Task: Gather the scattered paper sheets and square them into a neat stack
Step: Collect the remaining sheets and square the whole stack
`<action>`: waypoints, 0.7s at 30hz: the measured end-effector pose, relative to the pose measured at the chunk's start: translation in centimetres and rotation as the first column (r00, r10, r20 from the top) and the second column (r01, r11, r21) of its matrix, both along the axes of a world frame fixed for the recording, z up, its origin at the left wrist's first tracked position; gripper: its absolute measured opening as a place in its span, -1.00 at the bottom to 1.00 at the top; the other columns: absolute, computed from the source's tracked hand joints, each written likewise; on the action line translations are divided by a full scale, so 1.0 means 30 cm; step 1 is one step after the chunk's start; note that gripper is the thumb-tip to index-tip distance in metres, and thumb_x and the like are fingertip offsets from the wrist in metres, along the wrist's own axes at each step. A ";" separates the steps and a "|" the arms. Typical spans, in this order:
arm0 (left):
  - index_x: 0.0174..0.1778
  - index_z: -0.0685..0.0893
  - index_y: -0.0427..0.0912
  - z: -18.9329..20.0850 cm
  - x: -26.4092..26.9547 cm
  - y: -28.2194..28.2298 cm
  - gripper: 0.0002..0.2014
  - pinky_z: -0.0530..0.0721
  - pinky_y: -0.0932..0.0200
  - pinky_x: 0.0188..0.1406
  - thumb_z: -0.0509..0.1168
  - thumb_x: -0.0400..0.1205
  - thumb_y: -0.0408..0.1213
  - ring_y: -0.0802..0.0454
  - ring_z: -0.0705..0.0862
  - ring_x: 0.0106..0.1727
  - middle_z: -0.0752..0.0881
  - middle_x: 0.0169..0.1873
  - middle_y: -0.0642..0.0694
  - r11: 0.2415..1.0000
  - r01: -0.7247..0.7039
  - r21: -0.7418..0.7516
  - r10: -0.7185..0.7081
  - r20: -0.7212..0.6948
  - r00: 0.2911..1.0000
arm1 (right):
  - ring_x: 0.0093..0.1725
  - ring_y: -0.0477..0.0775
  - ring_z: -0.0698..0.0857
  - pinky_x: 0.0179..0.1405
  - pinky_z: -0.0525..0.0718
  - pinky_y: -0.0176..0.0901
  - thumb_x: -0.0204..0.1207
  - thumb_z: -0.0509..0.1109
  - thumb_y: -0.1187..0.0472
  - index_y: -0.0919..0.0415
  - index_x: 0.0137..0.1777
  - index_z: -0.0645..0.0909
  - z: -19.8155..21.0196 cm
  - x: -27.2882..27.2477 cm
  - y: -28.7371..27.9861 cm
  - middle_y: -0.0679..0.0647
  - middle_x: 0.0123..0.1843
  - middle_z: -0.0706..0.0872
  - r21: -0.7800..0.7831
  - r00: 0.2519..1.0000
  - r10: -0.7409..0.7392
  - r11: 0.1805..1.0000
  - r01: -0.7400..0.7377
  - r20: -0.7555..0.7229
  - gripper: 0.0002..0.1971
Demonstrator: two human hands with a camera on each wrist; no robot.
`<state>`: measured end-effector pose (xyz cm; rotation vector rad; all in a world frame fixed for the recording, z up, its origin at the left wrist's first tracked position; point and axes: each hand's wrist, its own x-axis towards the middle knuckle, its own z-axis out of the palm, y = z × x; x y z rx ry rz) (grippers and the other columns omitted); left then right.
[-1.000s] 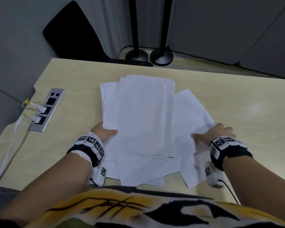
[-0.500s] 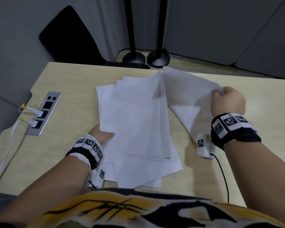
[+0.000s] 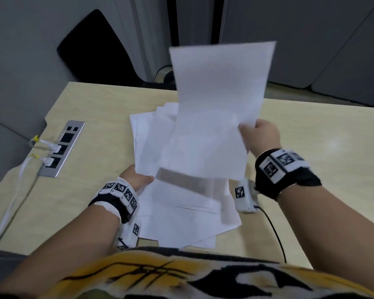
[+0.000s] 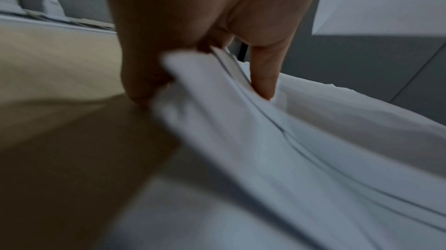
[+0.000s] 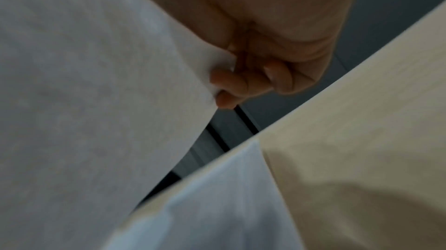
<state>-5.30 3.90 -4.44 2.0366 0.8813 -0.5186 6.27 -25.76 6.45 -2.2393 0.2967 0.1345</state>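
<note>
Several white paper sheets lie in a loose, fanned pile [image 3: 181, 212] on the middle of the light wooden table [image 3: 311, 147]. My right hand [image 3: 259, 134] pinches the right edge of one sheet [image 3: 220, 87] and holds it up, tilted, above the pile. In the right wrist view the curled fingers [image 5: 231, 86] clamp that sheet's edge [image 5: 96, 101]. My left hand [image 3: 138, 178] grips the pile's left edge. In the left wrist view its thumb [image 4: 265, 74] lies on top of a few lifted sheets [image 4: 265, 130], with the other fingers underneath.
A metal socket strip [image 3: 62, 147] with two white plugs and a white cable [image 3: 13, 203] is set into the table's left side. A black wire [image 3: 276, 234] trails from my right wrist device. Grey partitions and black stand bases stand behind the table's far edge.
My right hand has lifted one sheet off the table's right side and swung it up and leftward over the pile. My left hand has stayed at the pile's left edge.
</note>
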 end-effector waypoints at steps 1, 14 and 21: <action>0.24 0.64 -0.15 0.002 0.001 0.004 -0.54 0.58 0.09 0.08 0.48 0.43 -0.14 -0.12 0.70 0.06 0.76 0.07 -0.09 1.000 0.008 -0.015 -0.008 -0.001 1.000 | -0.22 0.36 0.66 -0.43 0.40 -0.21 0.50 0.27 0.20 0.35 -0.23 0.64 -0.035 -0.020 0.008 0.23 -0.33 0.68 -0.059 0.996 0.064 0.996 -0.068 -0.064 -0.77; 0.27 0.64 -0.25 0.041 0.042 -0.002 -0.32 0.65 -0.08 0.25 0.65 0.28 -0.06 -0.15 0.76 0.12 0.78 0.12 -0.17 0.923 -0.176 -0.341 0.202 0.043 0.978 | 0.09 0.20 0.65 -0.09 0.63 -0.08 0.39 0.37 -0.19 0.27 0.36 0.45 -0.251 -0.129 0.028 0.18 0.26 0.60 -0.160 0.816 0.263 0.905 -0.393 -0.514 -0.33; 0.23 0.52 0.00 0.071 0.052 -0.078 -0.63 0.61 -0.05 0.30 0.40 0.56 -0.39 -0.14 0.71 0.16 0.73 0.14 -0.11 0.963 -0.063 -0.262 0.109 0.165 0.980 | 0.03 0.08 0.66 -0.25 0.56 -0.20 0.45 0.41 -0.14 0.22 0.42 0.45 -0.263 -0.142 0.006 0.12 0.32 0.63 -0.068 0.848 0.258 0.944 -0.324 -0.463 -0.37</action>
